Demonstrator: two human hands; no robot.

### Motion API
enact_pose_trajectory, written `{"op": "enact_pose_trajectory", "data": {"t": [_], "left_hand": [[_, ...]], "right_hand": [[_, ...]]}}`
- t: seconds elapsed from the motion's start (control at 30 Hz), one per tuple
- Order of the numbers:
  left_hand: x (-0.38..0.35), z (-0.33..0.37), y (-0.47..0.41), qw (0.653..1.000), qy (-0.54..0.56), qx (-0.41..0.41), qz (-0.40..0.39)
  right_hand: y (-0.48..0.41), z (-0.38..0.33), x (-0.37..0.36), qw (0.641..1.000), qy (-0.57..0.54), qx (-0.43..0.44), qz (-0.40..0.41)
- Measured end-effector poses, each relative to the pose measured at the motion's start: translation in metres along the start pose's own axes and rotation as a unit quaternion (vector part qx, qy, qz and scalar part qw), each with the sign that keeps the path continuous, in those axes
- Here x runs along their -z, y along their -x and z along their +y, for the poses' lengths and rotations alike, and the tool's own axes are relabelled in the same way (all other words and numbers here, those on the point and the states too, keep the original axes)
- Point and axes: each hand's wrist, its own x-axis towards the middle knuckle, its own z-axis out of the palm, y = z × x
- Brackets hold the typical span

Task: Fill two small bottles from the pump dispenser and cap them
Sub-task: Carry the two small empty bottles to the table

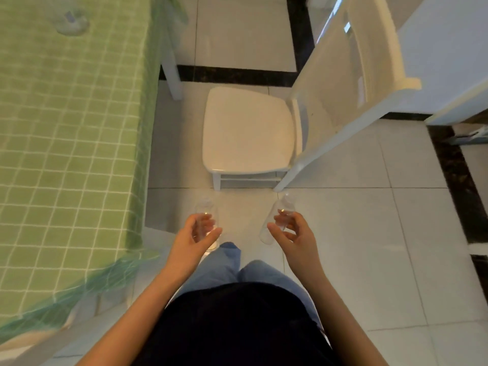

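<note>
I stand over a tiled floor with a small clear bottle in each hand. My left hand (196, 232) grips one clear bottle (207, 207), which points away from me. My right hand (293, 231) holds the second clear bottle (284, 204) by its middle, tilted with its neck up and to the right. Both bottles look empty and have no caps on. No pump dispenser shows in this view.
A table under a green checked cloth (66, 133) fills the left side, with a blurred clear object (71, 22) at its far end. A white chair (248, 133) stands straight ahead. White furniture (449, 62) is at the right.
</note>
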Motion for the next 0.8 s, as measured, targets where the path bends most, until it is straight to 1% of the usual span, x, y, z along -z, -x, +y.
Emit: {"op": "enact_pose_trajectory", "data": {"t": [0.1,0.2,0.43,0.57,0.7,0.8], "left_hand": [[0.009,0.023,-0.033,1.000,0.000,-0.008,0.023],[0.020,0.039,-0.058,0.998,0.011,-0.001,0.065],[0.029,0.060,-0.102,0.986,0.043,0.042,0.153],[0.023,0.078,-0.121,0.972,0.073,0.058,0.217],[0.019,0.091,-0.138,0.950,0.108,0.074,0.285],[0.018,0.098,-0.149,0.933,0.137,0.072,0.325]], "right_hand": [[-0.044,-0.021,-0.011,1.000,-0.008,0.008,-0.021],[-0.083,-0.041,-0.022,0.998,0.003,0.021,-0.053],[-0.175,-0.082,-0.043,0.987,0.039,0.044,-0.148],[-0.225,-0.108,-0.053,0.973,0.066,0.057,-0.215],[-0.268,-0.133,-0.067,0.947,0.108,0.085,-0.289],[-0.295,-0.147,-0.080,0.933,0.125,0.096,-0.324]]}}
